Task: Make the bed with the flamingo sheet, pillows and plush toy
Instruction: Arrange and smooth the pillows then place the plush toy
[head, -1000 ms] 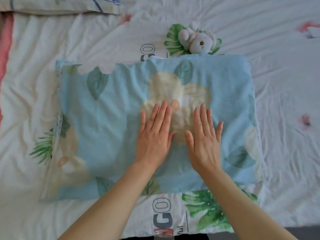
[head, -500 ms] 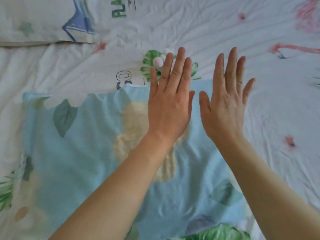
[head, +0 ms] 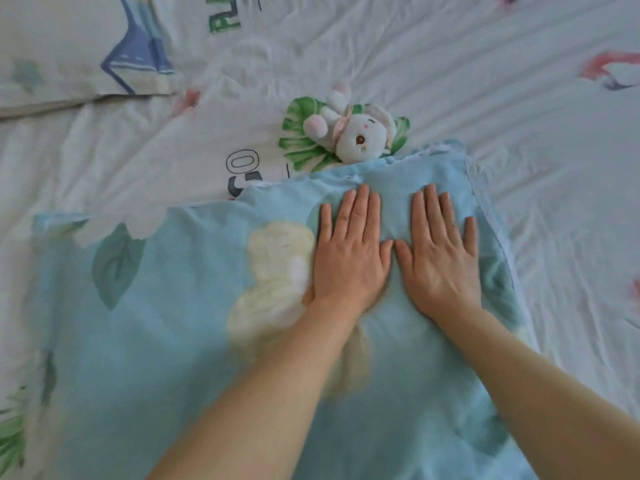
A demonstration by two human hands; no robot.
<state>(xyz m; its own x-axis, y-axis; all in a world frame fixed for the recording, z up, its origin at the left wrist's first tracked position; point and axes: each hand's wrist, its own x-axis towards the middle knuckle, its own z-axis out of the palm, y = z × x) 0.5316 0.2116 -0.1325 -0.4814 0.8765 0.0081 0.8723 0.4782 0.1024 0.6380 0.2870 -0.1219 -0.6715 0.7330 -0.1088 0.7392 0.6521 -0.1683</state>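
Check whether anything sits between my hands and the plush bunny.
Nothing visible blocks it. The left hand and right hand lie flat on the blue pillow; the plush bunny lies just beyond the pillow's far edge, with only pillow fabric between.

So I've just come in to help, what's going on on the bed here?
A person presses the left hand and right hand flat, side by side, on the far right part of a light blue pillow lying on the flamingo sheet. A plush bunny lies on the sheet right at the pillow's far edge. A second pillow sits at the top left.
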